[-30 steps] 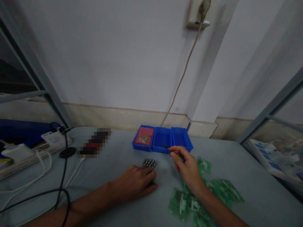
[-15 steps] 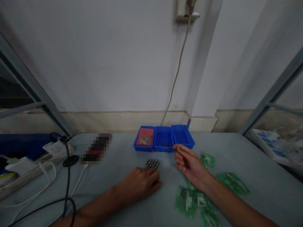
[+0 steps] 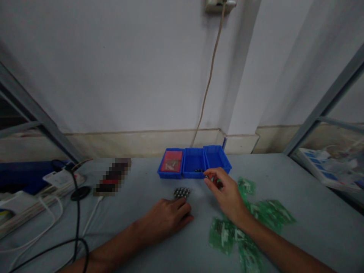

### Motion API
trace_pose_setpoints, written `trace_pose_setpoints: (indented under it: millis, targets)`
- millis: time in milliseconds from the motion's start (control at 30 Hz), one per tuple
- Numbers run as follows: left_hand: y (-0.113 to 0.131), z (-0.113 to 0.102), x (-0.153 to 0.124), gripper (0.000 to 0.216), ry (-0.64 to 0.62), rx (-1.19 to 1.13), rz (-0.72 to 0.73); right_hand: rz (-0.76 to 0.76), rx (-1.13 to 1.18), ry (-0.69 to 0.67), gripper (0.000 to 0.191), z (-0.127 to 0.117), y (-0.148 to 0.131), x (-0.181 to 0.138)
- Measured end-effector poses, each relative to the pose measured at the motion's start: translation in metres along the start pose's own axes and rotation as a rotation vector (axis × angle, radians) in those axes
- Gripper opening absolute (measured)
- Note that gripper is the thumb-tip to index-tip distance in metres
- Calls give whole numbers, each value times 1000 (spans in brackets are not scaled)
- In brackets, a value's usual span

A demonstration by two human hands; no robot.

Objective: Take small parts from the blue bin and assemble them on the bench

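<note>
My left hand (image 3: pixel 170 218) lies on the table, its fingers loosely bent and the thumb apart. Its fingertips touch the near edge of a tight cluster of small, shiny round metal pieces (image 3: pixel 181 192). Pinched between thumb and index finger, a small metal piece (image 3: pixel 206 177) is in my right hand (image 3: pixel 226 191), just in front of the blue trays. The middle blue tray (image 3: pixel 193 161) has a few small dark metal pieces (image 3: pixel 198 170) at its near end. What exactly the pieces are is too small to tell.
The left blue tray (image 3: pixel 170 176) holds a red packet (image 3: pixel 172 160); the right one (image 3: pixel 217 156) adjoins the middle. Green plastic bags (image 3: pixel 222 235) lie around my right forearm. A pixelated object (image 3: pixel 112 178), cables (image 3: pixel 78 212) and a power strip (image 3: pixel 28 212) are at left.
My right hand has turned, its knuckles now higher and its pinch slightly lower relative to the trays. My left hand stays by the cluster. The whole view has shifted slightly.
</note>
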State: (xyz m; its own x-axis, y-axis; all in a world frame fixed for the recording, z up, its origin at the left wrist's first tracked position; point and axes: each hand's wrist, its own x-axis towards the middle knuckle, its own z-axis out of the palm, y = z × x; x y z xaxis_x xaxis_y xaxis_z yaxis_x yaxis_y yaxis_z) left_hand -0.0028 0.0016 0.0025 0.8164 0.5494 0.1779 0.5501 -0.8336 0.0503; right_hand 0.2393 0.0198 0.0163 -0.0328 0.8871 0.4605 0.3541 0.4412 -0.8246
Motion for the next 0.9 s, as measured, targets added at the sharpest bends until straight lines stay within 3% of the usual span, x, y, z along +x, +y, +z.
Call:
trace_pose_setpoints:
  millis: [100, 433, 600, 900]
  targets:
    - [0, 0, 0, 30, 2, -4, 10, -35, -44, -19, 13, 0, -1, -1]
    - [0, 0, 0, 26, 16, -6, 47, 75, 50, -31, 12, 1, 5, 4]
    - [1, -2, 0, 23, 3, 3, 39, 8, -67, -41, 22, 0, 6, 3]
    - [4, -8, 1, 11, -108, 67, 16, -43, -181, -182, 43, 4, 16, -2]
